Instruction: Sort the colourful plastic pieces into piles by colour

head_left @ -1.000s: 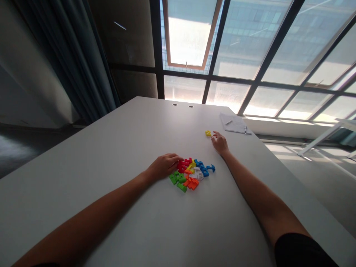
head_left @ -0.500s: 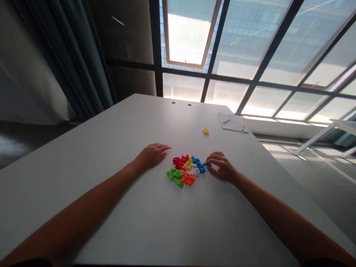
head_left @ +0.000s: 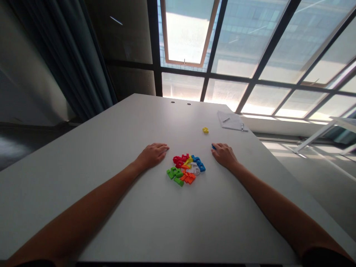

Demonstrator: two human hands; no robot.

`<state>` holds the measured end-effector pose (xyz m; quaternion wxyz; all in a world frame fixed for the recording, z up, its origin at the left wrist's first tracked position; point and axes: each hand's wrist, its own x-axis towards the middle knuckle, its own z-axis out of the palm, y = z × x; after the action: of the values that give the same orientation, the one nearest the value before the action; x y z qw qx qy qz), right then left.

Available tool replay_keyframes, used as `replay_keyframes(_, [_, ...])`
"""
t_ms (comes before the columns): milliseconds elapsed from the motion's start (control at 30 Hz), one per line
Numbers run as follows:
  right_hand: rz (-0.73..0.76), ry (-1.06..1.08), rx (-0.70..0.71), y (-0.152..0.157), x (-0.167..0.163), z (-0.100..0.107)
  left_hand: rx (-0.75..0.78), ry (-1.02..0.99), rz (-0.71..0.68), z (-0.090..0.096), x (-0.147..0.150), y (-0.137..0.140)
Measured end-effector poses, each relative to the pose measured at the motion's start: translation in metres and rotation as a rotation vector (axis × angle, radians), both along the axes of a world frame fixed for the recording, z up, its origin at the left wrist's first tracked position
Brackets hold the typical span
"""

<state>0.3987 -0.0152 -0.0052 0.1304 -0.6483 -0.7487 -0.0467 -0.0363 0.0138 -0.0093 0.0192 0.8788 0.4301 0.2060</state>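
Observation:
My right hand [head_left: 224, 154] is closed on a small blue plastic piece [head_left: 213, 147], which shows at its fingertips, to the right of a pile of colourful pieces. On the other side of the pile, my left hand [head_left: 152, 155] rests on the table with its fingers stretched out. Between the hands lie red pieces [head_left: 178, 160], green pieces [head_left: 178, 181], orange pieces [head_left: 189, 178], white pieces [head_left: 195, 169], blue pieces [head_left: 200, 165] and a yellow piece [head_left: 188, 163], close together and partly overlapping. Their exact shapes are too small to make out.
A separate yellow piece [head_left: 205, 130] lies farther back on the white table [head_left: 133, 226]. Paper [head_left: 230, 120] with pens on it lies near the right edge. Two round holes are at the far end, before the windows. A dark curtain [head_left: 63, 55] hangs at left.
My right hand has moved away from the pile, forward and slightly right, taking a blue piece with it. My left hand has stayed almost where it was.

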Motion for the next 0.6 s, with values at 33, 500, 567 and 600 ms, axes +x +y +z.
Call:
replay_keyframes(33, [-0.034,-0.019,-0.012,0.006,0.001,0.002,-0.006,0.016,0.007,0.001,0.0,0.0])
replay_keyframes(500, [-0.444,0.085,-0.031,0.104,0.018,0.004,-0.025,0.032,0.031,0.005,0.002,-0.005])
replay_keyframes(567, [-0.438,0.08,0.038,0.098,0.019,0.003,-0.027,0.037,0.03,0.004,0.001,-0.004])
replay_keyframes(600, [-0.429,0.065,0.049,0.095,0.019,0.003,-0.029,0.039,0.028,0.004,0.001,-0.004])
